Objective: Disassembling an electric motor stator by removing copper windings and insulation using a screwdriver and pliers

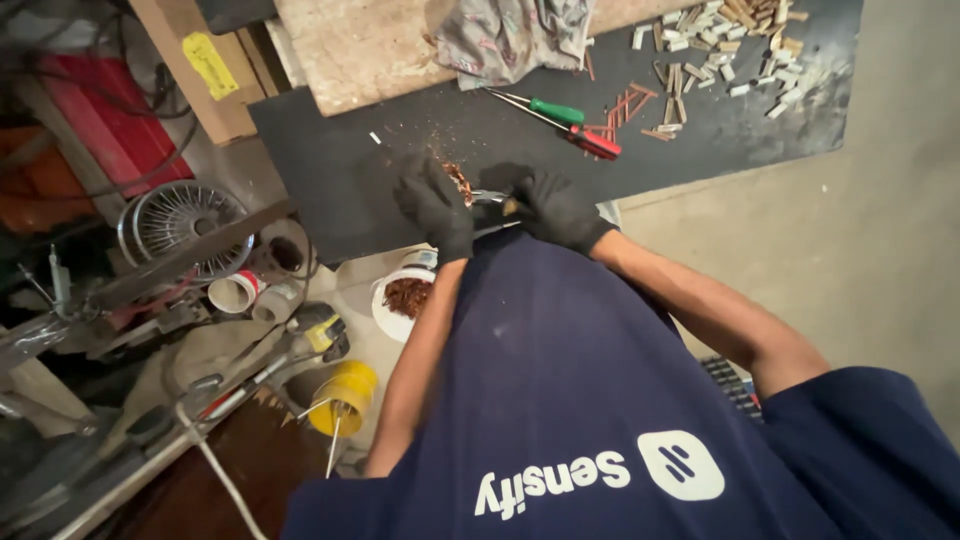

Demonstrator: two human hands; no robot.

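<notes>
Left hand (436, 203): gloved, gripping a copper wire bundle (460, 182).
Right hand (556, 207): gloved, closed on a metal tool (490, 197) (partly hidden).
Mat (330, 165): two screwdrivers (560, 124) beyond.

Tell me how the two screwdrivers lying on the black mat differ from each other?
The green-handled screwdriver lies farther from the gloved hands, just under the crumpled cloth; the red-handled screwdriver lies nearer, beside the reddish sticks. The green one's shaft shows long and bare, while the red one's shaft is partly crossed by the green one. Both lie flat on the black mat, untouched, handles pointing right.
</notes>
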